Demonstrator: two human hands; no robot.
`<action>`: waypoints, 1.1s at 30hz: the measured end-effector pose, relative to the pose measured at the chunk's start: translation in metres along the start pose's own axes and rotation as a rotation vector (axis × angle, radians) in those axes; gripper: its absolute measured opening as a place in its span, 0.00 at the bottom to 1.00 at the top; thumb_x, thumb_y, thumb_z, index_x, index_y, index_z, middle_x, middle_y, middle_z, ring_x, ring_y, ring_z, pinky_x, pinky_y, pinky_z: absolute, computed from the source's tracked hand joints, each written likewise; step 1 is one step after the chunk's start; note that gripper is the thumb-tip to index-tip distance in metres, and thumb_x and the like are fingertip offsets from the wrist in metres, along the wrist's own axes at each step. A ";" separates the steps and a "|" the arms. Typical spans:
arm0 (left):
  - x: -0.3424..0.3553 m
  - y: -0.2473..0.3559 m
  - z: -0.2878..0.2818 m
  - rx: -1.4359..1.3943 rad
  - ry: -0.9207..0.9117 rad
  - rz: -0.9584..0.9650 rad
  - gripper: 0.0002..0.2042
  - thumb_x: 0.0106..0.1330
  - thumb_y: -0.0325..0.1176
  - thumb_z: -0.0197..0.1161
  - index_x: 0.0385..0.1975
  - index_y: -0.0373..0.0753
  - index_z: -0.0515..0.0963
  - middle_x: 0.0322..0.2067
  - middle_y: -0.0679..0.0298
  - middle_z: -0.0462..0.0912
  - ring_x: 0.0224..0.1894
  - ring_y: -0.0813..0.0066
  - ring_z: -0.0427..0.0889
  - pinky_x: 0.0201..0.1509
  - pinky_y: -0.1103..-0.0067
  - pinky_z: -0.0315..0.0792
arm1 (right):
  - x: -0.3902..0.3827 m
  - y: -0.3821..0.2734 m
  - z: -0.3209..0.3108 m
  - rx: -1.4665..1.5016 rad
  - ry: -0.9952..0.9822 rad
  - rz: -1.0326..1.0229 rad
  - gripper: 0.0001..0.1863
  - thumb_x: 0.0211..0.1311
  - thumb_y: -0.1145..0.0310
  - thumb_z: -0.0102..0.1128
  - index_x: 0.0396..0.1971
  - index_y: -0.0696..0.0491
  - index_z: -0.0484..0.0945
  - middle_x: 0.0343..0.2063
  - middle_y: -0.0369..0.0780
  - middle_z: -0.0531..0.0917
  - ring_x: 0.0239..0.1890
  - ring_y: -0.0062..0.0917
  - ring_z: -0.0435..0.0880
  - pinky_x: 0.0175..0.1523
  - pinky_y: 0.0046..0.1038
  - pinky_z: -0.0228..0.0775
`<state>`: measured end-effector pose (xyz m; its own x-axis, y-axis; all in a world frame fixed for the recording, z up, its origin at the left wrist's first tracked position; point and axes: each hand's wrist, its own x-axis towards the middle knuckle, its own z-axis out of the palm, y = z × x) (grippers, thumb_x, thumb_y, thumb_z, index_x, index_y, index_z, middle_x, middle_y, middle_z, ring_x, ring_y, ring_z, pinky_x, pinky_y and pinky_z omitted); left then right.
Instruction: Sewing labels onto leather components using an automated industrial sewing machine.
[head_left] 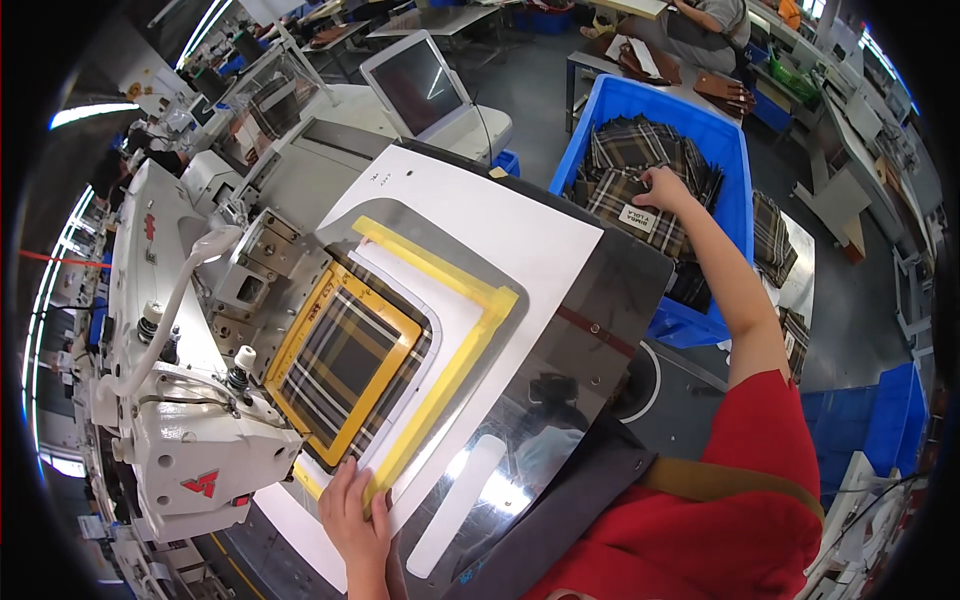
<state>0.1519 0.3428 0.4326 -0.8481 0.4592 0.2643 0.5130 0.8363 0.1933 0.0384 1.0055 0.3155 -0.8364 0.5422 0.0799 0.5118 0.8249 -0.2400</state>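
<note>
The white machine head [200,450] blocks the yellow frame [405,332] from the left. Rightward, a free path runs over the white sheet [540,235]; the blue bin [738,190] opens upward, its walls barring sideways entry.

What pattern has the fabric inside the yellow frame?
The fabric is dark plaid with pale stripes, in the head view.

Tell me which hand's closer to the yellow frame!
Left. The left hand is beside the yellow frame; the right hand is farther off, at fabric in the blue bin.
</note>
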 end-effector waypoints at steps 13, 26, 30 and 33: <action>0.008 -0.003 0.001 -0.059 0.041 0.038 0.16 0.55 0.33 0.68 0.44 0.42 0.79 0.55 0.60 0.78 0.55 0.60 0.77 0.56 0.68 0.69 | -0.102 -0.176 -0.156 0.153 0.367 -0.692 0.09 0.66 0.72 0.53 0.41 0.58 0.78 0.36 0.44 0.82 0.40 0.39 0.81 0.46 0.31 0.72; 0.017 -0.057 -0.003 -0.149 0.223 -0.284 0.06 0.57 0.25 0.64 0.34 0.34 0.79 0.40 0.55 0.83 0.44 0.55 0.80 0.47 0.69 0.72 | -0.110 -0.422 -0.040 0.530 -0.468 -1.240 0.10 0.55 0.65 0.63 0.33 0.55 0.84 0.28 0.42 0.85 0.35 0.36 0.84 0.42 0.35 0.74; 0.030 -0.096 0.007 -0.223 0.155 -0.369 0.10 0.65 0.26 0.59 0.44 0.34 0.80 0.46 0.55 0.82 0.50 0.61 0.79 0.57 0.72 0.69 | -0.130 -0.483 -0.024 0.352 -0.316 -1.289 0.08 0.51 0.64 0.65 0.28 0.52 0.85 0.28 0.42 0.86 0.35 0.37 0.85 0.40 0.36 0.77; 0.061 -0.100 0.017 -0.315 0.211 -0.238 0.11 0.65 0.27 0.60 0.46 0.34 0.79 0.50 0.55 0.80 0.54 0.62 0.76 0.61 0.72 0.67 | -0.144 -0.509 -0.013 0.310 -0.292 -1.324 0.06 0.52 0.65 0.65 0.27 0.51 0.84 0.27 0.40 0.85 0.34 0.36 0.85 0.41 0.35 0.76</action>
<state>0.0463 0.2924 0.4131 -0.9184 0.1666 0.3588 0.3502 0.7642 0.5416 -0.0991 0.5096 0.4390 -0.6889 -0.6905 0.2206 -0.7167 0.6030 -0.3503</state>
